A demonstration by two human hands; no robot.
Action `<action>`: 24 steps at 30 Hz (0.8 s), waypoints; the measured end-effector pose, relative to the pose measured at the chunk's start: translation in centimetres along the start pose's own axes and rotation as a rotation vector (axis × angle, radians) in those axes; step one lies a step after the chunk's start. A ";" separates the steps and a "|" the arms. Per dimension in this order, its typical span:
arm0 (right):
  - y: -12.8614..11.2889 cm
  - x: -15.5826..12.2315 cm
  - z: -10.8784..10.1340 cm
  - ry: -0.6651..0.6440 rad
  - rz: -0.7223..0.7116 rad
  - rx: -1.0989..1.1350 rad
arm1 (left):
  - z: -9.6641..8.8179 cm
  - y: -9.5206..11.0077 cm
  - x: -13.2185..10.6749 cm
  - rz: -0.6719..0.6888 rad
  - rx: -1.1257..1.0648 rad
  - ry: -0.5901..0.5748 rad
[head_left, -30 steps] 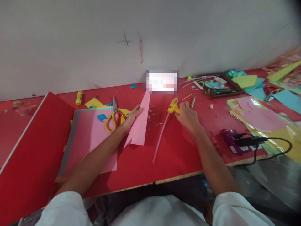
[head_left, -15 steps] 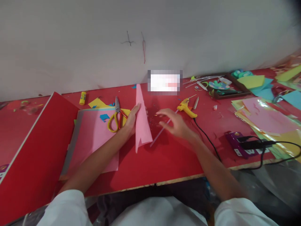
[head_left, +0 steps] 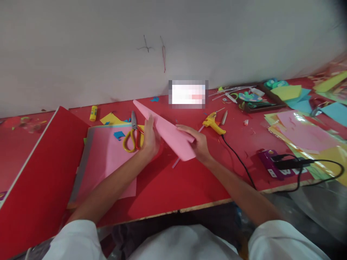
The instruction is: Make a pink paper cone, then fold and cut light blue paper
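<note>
A pink paper cone (head_left: pixel 170 131) is held above the red table, its narrow tip toward the upper left and its wide end toward the lower right. My left hand (head_left: pixel 151 137) grips it near the middle, with some fingers hidden behind the paper. At the wide end, my right hand (head_left: pixel 199 142) is closed on the paper's edge. Scissors (head_left: pixel 133 131) with yellow and red handles lie beside my left hand. Beyond my right hand rests a yellow glue gun (head_left: pixel 214 123), its clear glue stick passing under the cone.
Pink sheets (head_left: pixel 108 162) lie to the left, by an upright red board (head_left: pixel 40 173). A yellow glue stick tube (head_left: pixel 93 113) stands near the wall. At right are a purple box (head_left: pixel 271 164) with black cables, a paper stack (head_left: pixel 303 130) and a dark tray (head_left: pixel 262 106).
The cone has swung from nearly upright to a slant, its tip moving left and its wide end right. My right hand has gone from open and apart to holding the wide end.
</note>
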State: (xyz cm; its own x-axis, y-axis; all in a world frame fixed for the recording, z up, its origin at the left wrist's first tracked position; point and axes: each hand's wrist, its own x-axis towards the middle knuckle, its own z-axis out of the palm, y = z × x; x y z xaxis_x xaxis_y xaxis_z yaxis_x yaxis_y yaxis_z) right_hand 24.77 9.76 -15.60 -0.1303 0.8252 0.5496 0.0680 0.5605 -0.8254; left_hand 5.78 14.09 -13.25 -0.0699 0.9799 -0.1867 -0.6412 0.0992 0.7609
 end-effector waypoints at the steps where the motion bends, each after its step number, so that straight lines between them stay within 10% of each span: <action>1: 0.1 0.3 -0.2 0.090 0.031 0.049 | -0.1 0.2 0.2 0.084 0.025 0.053; 5: 1.2 1.3 -0.8 0.383 0.141 0.205 | -1.2 1.9 2.1 0.457 0.232 0.317; 8: 2.3 1.8 -1.5 0.423 0.162 0.236 | -1.7 4.0 3.2 0.719 0.336 0.302; 11: 2.9 2.0 -2.5 0.333 0.198 0.222 | -1.2 6.3 2.9 0.859 0.646 -0.003; 17: 1.9 2.0 -3.8 0.016 0.095 0.074 | 0.1 8.7 -0.4 0.642 1.613 -0.827; 24: 1.4 1.9 -3.1 -0.107 0.101 0.084 | 0.2 7.8 -1.4 0.446 2.006 -0.965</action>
State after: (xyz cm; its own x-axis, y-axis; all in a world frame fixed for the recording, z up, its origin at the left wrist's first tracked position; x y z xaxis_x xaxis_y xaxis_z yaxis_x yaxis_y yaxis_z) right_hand 27.73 12.35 -15.27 -0.2315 0.8624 0.4502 0.0039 0.4636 -0.8860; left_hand 1.05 13.48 -6.95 0.7214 0.6860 -0.0952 0.6878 -0.6935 0.2143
